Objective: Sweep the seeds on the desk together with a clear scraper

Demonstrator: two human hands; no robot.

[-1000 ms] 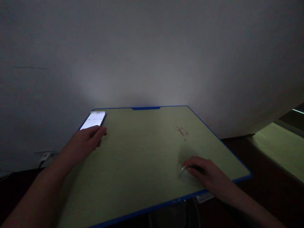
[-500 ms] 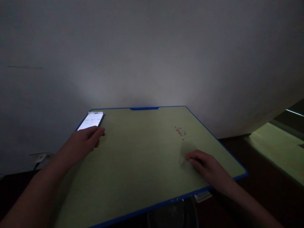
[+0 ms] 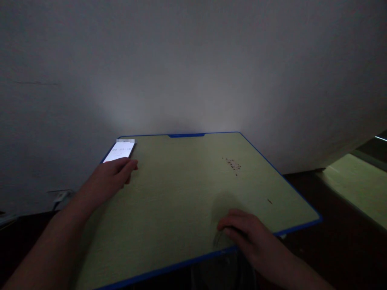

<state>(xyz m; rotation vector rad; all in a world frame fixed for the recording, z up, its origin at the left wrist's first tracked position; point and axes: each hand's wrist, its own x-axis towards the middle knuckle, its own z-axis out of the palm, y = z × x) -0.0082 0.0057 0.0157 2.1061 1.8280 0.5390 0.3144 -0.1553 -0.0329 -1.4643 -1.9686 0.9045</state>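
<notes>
My left hand (image 3: 116,174) is curled closed on the left side of the table, over the near end of a phone (image 3: 120,150) with a bright white screen. Whether anything sits inside those fingers is hidden. Close to the front edge, my right hand (image 3: 242,231) has thumb and forefinger pressed together. A faint, see-through shape hangs by its fingertips, too dim to name. Beyond this hand, a cluster of small dark specks (image 3: 233,164) lies on the right part of the table. A thin brown sliver (image 3: 269,201) rests right of the hand.
The pale table (image 3: 172,181) has a blue rim and stands against a grey wall (image 3: 187,72). A dark round-topped object (image 3: 222,272) is under the front edge. At the left, a plug with a cable (image 3: 60,196) is low on the wall. A lit pale surface (image 3: 353,185) lies far right.
My right hand has moved left and nearer the front edge, still pinched. The brown sliver now shows where that hand was. My left hand stays by the phone; the view has shifted slightly.
</notes>
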